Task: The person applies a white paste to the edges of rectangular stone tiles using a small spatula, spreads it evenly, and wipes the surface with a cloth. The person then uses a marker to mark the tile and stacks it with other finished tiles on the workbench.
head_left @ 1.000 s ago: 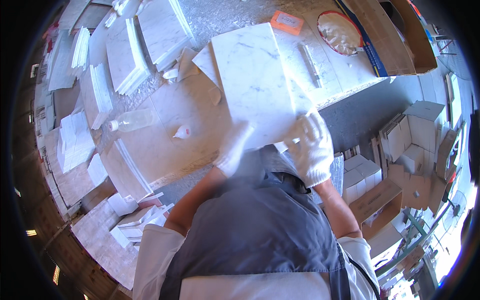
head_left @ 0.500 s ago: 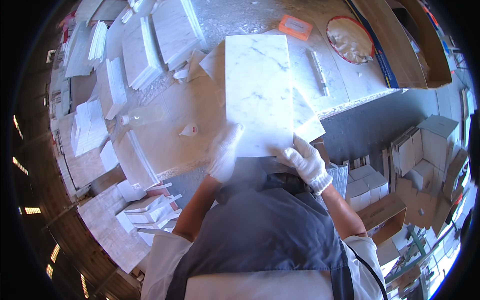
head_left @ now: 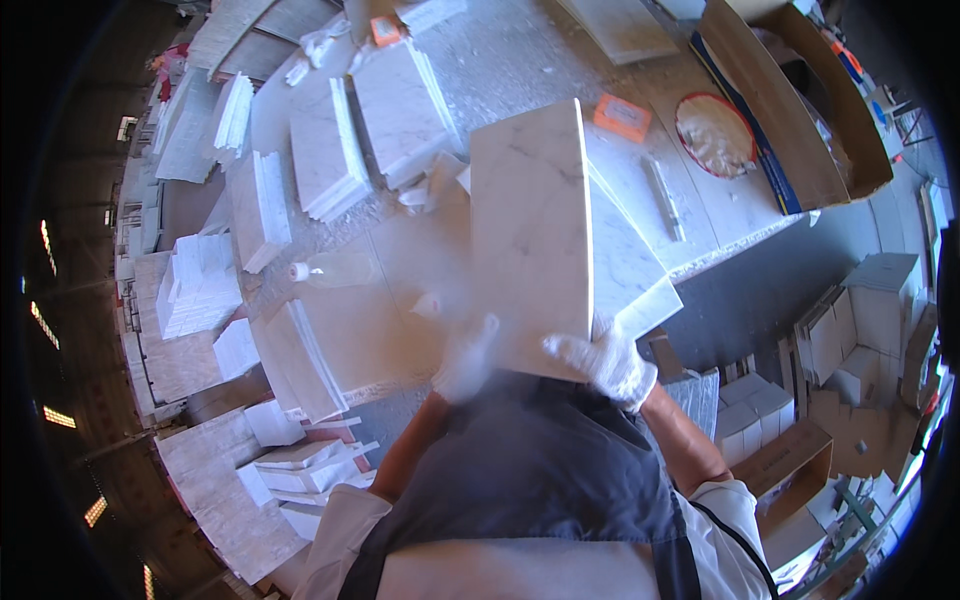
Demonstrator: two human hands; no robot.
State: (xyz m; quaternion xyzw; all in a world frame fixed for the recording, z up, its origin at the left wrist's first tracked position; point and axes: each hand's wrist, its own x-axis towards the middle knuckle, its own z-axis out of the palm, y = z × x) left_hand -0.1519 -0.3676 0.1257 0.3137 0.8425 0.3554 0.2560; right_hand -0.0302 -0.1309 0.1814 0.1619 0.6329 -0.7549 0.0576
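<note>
A rectangular white marble tile (head_left: pixel 530 230) with grey veins is tilted up in front of me, its right edge showing. My right hand (head_left: pixel 615 368), in a white knitted glove, is closed on its lower right corner, thumb across the face. At the lower left edge is my gloved left hand (head_left: pixel 465 362), hazy and blurred, its thumb over the tile and its other fingers hard to make out. Behind the tile, more marble tiles (head_left: pixel 630 235) lie fanned on the work table. A small white and red piece (head_left: pixel 428 304) rests left of my left hand.
Stacks of marble tiles (head_left: pixel 405 110) stand at the left and back. A clear bottle (head_left: pixel 340 270) lies at left. On the right are an orange block (head_left: pixel 622 118), a marker (head_left: pixel 664 200), a red-rimmed dish of white paste (head_left: pixel 715 135) and an open cardboard box (head_left: pixel 790 110).
The tile has tilted, its face now shaded and its right edge visible. Both hands have moved nearer to my body with it. The whole view has shifted, the table sitting lower in it.
</note>
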